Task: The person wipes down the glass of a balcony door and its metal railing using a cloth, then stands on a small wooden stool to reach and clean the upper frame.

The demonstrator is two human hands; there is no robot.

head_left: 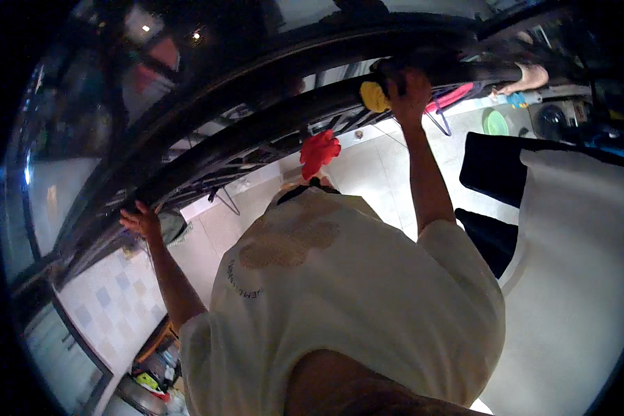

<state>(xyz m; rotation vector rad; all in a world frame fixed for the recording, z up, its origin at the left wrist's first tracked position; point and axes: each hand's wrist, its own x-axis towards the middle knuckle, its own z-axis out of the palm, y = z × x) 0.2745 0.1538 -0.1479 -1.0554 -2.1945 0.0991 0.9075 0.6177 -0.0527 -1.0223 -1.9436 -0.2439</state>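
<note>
My left hand [143, 222] rests at the left end of a long dark rail [256, 128], its fingers apart and holding nothing I can see. Farther right along the same rail, my right hand [410, 93] is closed, fingers curled over the far side. What it grips is hidden in the dark there. Right beside it, on its left, is a rounded yellow item [375, 97], perhaps cloth. A crumpled red item [319, 152], glove-like or cloth-like, hangs below the rail between my two arms, in front of my light shirt [340, 270].
Thin hangers [227, 201] and a pink-red item [451, 97] hang along the rail. Dark glass panes [166, 76] lie beyond it. Lower right are a green basin [494, 123], black panels [492, 166] and a broad white surface [575, 277]. Cluttered goods [161, 371] stand lower left.
</note>
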